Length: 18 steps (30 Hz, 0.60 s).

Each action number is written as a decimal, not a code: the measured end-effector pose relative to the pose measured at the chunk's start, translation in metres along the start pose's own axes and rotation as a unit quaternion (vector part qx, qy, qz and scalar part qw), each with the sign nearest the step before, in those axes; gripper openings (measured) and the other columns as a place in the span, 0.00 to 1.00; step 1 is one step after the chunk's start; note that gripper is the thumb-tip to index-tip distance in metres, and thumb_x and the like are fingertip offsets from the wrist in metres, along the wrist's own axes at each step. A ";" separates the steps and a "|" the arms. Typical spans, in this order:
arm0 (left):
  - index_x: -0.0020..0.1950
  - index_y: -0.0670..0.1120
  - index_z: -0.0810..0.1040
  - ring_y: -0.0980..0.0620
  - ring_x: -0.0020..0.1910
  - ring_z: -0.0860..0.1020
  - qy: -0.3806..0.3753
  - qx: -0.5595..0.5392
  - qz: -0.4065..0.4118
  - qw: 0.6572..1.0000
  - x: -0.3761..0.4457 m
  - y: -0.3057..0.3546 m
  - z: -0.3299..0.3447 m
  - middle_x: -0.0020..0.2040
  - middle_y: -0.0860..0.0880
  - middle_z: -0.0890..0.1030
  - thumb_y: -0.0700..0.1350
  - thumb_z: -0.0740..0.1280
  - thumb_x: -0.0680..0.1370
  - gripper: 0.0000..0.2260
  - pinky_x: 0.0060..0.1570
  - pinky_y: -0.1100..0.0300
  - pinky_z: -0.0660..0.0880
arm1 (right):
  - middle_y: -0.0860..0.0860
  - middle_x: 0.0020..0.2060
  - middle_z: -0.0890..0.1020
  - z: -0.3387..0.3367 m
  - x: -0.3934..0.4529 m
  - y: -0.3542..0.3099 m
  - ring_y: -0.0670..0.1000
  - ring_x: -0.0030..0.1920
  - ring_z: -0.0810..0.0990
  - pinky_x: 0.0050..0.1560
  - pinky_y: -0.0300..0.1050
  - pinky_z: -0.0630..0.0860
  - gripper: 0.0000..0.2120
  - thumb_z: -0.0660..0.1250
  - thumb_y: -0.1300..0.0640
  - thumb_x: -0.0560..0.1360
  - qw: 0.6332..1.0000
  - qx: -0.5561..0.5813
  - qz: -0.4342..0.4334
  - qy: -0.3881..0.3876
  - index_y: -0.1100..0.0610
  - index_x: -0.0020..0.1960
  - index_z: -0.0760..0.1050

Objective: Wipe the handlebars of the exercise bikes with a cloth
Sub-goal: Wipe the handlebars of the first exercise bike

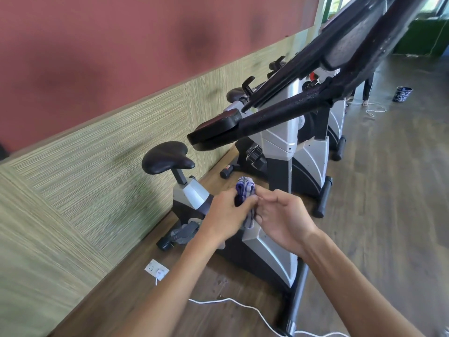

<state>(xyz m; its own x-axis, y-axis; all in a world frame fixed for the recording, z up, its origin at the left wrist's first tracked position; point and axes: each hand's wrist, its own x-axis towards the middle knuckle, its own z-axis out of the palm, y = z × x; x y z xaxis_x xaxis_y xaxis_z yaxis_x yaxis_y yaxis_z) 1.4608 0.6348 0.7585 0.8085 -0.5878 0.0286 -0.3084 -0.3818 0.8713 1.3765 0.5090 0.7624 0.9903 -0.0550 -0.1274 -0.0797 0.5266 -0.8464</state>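
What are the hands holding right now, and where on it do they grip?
The cloth. The left hand grips it round its bunched middle, folded top sticking out above; the right hand pinches its lower hanging part.

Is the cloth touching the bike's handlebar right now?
Apart. The head view shows the cloth bunched between both hands, well below the handlebar, with open floor and bike frame visible between them.
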 end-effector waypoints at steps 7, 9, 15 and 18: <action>0.61 0.57 0.78 0.53 0.58 0.83 -0.057 -0.139 -0.034 0.988 0.000 0.014 -0.022 0.57 0.52 0.84 0.47 0.65 0.82 0.08 0.63 0.50 0.78 | 0.50 0.56 0.86 -0.011 -0.011 -0.010 0.52 0.60 0.83 0.58 0.40 0.80 0.13 0.59 0.60 0.85 0.952 -0.220 -0.129 0.168 0.56 0.65 0.78; 0.60 0.55 0.79 0.53 0.57 0.83 -0.055 -0.151 -0.006 0.987 -0.004 0.028 -0.025 0.56 0.52 0.84 0.46 0.64 0.82 0.09 0.62 0.49 0.79 | 0.53 0.54 0.86 -0.007 -0.018 -0.017 0.55 0.56 0.84 0.58 0.44 0.81 0.11 0.62 0.60 0.84 0.940 -0.268 -0.150 0.149 0.57 0.62 0.80; 0.66 0.55 0.70 0.59 0.55 0.80 0.090 -0.140 0.145 0.975 -0.015 0.094 -0.006 0.57 0.55 0.81 0.43 0.59 0.84 0.12 0.56 0.57 0.80 | 0.50 0.41 0.87 0.026 -0.042 -0.064 0.48 0.42 0.86 0.44 0.39 0.81 0.03 0.72 0.61 0.78 0.871 -0.315 -0.295 0.235 0.54 0.50 0.84; 0.60 0.53 0.74 0.52 0.54 0.81 0.049 -0.232 0.136 0.962 -0.003 0.133 0.002 0.53 0.52 0.82 0.48 0.58 0.79 0.11 0.58 0.46 0.78 | 0.48 0.37 0.87 0.036 -0.057 -0.101 0.43 0.37 0.83 0.40 0.34 0.78 0.03 0.72 0.61 0.78 0.845 -0.337 -0.316 0.268 0.55 0.47 0.84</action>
<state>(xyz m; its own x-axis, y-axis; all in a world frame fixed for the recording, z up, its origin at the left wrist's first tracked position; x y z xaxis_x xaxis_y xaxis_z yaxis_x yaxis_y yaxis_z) 1.4165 0.5839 0.8737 0.7798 -0.5420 0.3131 -0.2775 0.1490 0.9491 1.3327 0.4897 0.8737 0.6794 -0.6164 0.3981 0.2211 -0.3453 -0.9121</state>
